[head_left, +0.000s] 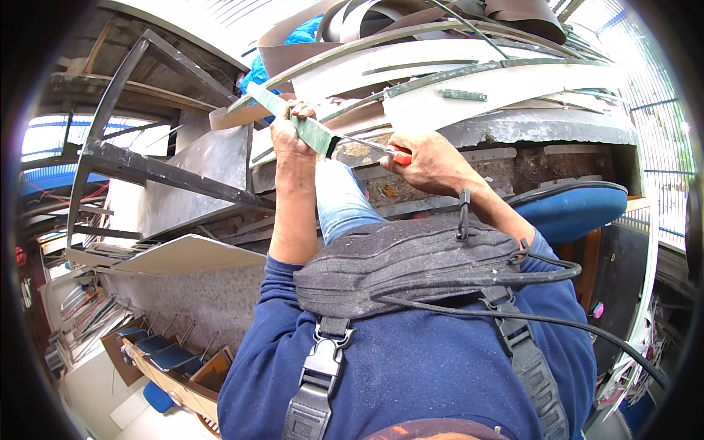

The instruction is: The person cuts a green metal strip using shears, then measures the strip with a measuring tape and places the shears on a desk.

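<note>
Navy shirt (425, 359) and black chest bag (403, 268) sit close to the head camera, below the green strip (314, 134). My left grip (290, 133) clamps that strip; my right grip (434, 163), right of it, closes around a red-handled tool (402, 156) aimed at its dark end. Pressing too hard could make the tip slip and jab my left grip.

A bar (315, 134) in the left hand (286, 139) lies left of the screwdriver (402, 156) in the right hand (431, 165). Panels (440, 112) lie beyond, a frame (158, 170) left.
</note>
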Action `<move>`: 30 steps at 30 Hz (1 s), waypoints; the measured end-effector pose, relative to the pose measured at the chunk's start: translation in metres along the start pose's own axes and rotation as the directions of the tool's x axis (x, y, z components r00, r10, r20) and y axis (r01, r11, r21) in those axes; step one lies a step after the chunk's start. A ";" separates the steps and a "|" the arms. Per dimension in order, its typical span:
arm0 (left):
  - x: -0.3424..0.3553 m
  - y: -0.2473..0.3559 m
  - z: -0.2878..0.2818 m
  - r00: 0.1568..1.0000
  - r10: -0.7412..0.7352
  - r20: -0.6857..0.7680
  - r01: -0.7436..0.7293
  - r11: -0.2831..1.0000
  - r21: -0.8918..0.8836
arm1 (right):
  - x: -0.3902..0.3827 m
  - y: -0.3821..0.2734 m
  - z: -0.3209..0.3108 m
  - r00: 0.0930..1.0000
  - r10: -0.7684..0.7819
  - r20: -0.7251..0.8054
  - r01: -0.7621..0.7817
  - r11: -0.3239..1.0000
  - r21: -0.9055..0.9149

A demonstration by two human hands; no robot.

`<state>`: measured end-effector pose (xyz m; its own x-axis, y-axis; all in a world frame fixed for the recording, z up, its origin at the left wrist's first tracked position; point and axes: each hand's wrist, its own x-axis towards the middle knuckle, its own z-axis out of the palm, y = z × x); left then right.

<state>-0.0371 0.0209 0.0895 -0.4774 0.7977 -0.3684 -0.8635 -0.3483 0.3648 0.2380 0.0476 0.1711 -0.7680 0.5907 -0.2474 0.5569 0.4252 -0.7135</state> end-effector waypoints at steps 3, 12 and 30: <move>-0.001 0.008 -0.003 1.000 -0.020 0.007 0.020 1.000 -0.023 | 0.001 -0.003 0.004 1.000 0.028 -0.012 -0.029 0.995 -0.100; -0.017 0.013 0.032 0.893 0.446 0.050 -0.448 0.880 0.158 | -0.003 0.025 0.029 0.988 0.015 -0.151 -0.004 0.998 0.069; -0.051 0.000 0.071 0.674 0.730 0.111 -0.706 0.592 0.389 | 0.010 0.021 0.026 0.964 0.140 0.226 -0.214 0.915 0.343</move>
<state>-0.0011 0.0151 0.1695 -0.9344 0.3378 0.1128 -0.1113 -0.5780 0.8084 0.2337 0.0452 0.1366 -0.7338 0.4738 -0.4870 0.5652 0.0278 -0.8245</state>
